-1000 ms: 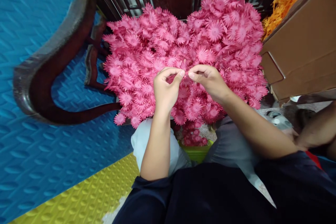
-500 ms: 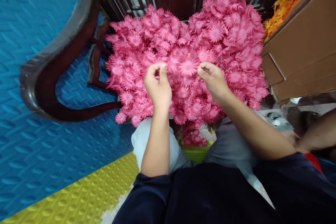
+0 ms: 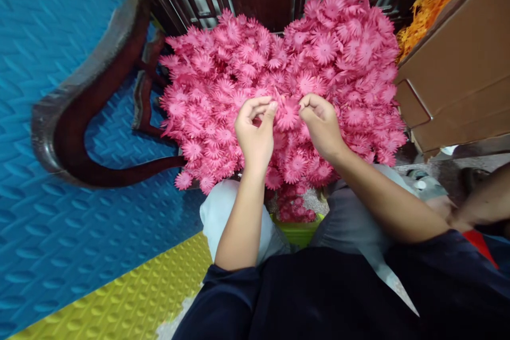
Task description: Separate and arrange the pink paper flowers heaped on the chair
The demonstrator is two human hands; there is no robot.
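Note:
Between my hands, a single pink artificial flower (image 3: 287, 115) is held up in front of a large heap of the same pink flowers (image 3: 223, 85). My left hand (image 3: 255, 130) is closed in a pinch, thumb against fingertips, at the left side of pink petals. From the other side my right hand (image 3: 322, 125) pinches the flower's right edge. Whether the left fingers hold this flower or a second layer of petals is hard to make out against the pink behind.
A dark curved wooden armrest (image 3: 67, 117) stands left, over blue matting (image 3: 35, 234). On the right are a cardboard box (image 3: 458, 74) and orange artificial material (image 3: 434, 0). Between my knees sits a green container (image 3: 298, 234) below more pink flowers. Another person's arm (image 3: 484, 199) enters at right.
My left hand has moved right, closer to my right hand. The pink flower between them has shifted slightly downward, and my right hand has hardly moved.

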